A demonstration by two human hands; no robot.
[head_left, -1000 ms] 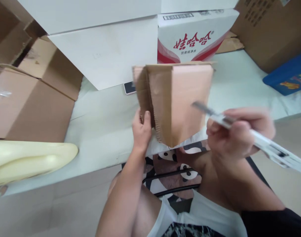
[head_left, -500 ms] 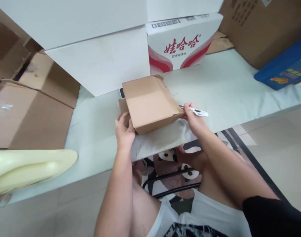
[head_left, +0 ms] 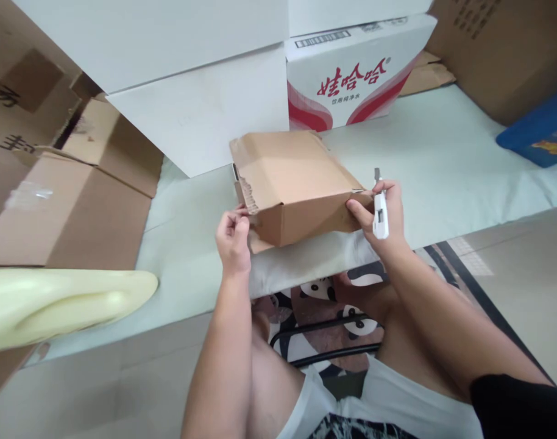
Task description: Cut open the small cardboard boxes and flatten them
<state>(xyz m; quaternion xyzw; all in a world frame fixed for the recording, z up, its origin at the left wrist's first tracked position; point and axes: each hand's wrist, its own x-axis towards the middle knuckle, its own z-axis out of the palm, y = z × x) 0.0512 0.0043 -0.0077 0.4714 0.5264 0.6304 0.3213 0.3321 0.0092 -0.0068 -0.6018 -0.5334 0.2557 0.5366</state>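
A small brown cardboard box lies on the pale green table near its front edge. My left hand pinches a torn flap at the box's left end, fingers closed on the cardboard. My right hand steadies the box's right corner with its thumb and holds a white utility knife, blade end pointing up and away from me.
Large white boxes and a white carton with red lettering stand just behind. Brown cartons crowd the left, another sits at the back right. A blue pack lies far right. A cream plastic shape juts in at the left.
The box, held upright a second ago, has been laid flat on the table. My left hand moved to pinch its left flap; my right hand turned the knife upright at the right corner.
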